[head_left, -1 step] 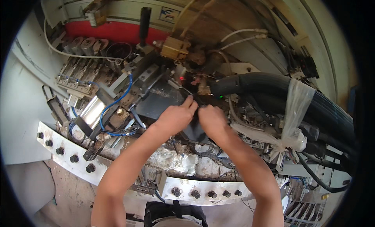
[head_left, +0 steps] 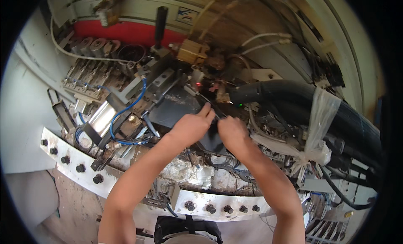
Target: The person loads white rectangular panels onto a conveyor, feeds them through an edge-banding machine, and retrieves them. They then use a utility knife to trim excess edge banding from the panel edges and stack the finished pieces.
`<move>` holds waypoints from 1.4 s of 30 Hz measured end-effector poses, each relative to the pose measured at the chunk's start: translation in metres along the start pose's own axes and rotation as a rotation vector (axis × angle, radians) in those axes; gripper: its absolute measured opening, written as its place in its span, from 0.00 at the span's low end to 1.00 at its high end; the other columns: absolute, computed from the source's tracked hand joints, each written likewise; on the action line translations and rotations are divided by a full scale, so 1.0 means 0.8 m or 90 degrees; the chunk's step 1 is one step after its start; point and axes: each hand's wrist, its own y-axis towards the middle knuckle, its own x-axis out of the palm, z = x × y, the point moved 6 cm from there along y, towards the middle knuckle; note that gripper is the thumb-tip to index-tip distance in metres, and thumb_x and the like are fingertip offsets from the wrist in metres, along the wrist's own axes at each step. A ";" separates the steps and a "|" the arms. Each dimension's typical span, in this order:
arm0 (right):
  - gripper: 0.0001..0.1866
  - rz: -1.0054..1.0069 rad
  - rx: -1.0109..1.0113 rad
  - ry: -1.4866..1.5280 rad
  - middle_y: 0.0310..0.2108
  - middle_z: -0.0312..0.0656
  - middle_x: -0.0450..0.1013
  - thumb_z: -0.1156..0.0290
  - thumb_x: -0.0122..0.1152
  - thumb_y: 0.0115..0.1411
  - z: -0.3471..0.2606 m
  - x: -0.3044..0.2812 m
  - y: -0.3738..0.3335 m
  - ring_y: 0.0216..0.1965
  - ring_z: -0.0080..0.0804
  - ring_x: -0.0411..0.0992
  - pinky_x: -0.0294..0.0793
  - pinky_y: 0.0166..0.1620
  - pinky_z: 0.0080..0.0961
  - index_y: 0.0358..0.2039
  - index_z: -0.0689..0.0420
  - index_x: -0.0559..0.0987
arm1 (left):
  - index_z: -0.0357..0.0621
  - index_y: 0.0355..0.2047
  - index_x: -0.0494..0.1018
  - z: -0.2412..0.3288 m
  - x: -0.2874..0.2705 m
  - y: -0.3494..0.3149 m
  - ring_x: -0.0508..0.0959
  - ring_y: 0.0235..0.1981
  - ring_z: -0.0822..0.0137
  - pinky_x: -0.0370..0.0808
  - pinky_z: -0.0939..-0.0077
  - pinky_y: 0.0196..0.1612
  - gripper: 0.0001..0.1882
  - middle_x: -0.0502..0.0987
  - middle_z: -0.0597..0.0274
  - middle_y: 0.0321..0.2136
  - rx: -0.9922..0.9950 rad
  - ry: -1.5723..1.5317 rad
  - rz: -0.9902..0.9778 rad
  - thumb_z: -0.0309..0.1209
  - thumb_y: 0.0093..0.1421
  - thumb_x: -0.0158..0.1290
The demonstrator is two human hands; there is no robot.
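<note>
My left hand (head_left: 192,127) reaches over a dark, smooth metal plate (head_left: 174,105) in the middle of the machine. Its index finger is extended, and the fingers close at a thin, light metallic rod (head_left: 217,116) that shows in the gap between my hands. Right beside it, my right hand (head_left: 233,134) is curled into a fist, knuckles up, near the plate's right edge. What it grips is hidden beneath the fingers. Just beyond my fingertips lie a small metal cylinder (head_left: 191,90) and a glowing red light (head_left: 198,84).
A thick black hose (head_left: 285,90) runs off to the right, with clear plastic (head_left: 321,114) tied round it. A black upright handle (head_left: 160,27) and a brass block (head_left: 192,51) stand behind. Blue tubing (head_left: 142,93) curves at left. A white knobbed rail (head_left: 197,198) crosses in front.
My right hand has shifted slightly right and nearer, widening the gap between my hands and baring more of the rod. The whole view has drifted a little.
</note>
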 end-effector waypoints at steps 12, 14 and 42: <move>0.06 0.112 -0.002 0.029 0.29 0.57 0.80 0.79 0.60 0.56 -0.010 -0.009 0.020 0.32 0.63 0.80 0.80 0.37 0.53 0.35 0.64 0.78 | 0.45 0.31 0.77 0.016 -0.019 -0.393 0.80 0.25 0.61 0.76 0.72 0.25 0.05 0.78 0.60 0.25 -0.400 -0.221 0.364 0.21 0.57 0.60; 0.05 0.110 0.011 0.027 0.29 0.57 0.79 0.79 0.60 0.55 -0.008 -0.012 0.011 0.32 0.65 0.79 0.80 0.36 0.54 0.34 0.64 0.78 | 0.42 0.30 0.75 -0.008 -0.026 -0.475 0.77 0.22 0.59 0.72 0.69 0.24 0.05 0.76 0.56 0.22 -0.591 -0.137 0.422 0.25 0.60 0.61; 0.28 0.113 -0.031 -0.078 0.33 0.57 0.76 0.84 0.61 0.42 -0.023 -0.002 0.014 0.34 0.60 0.77 0.78 0.38 0.50 0.49 0.65 0.75 | 0.34 0.53 0.76 -0.067 0.035 -0.597 0.79 0.43 0.33 0.74 0.45 0.47 0.26 0.83 0.37 0.40 -1.135 -0.277 0.146 0.46 0.67 0.56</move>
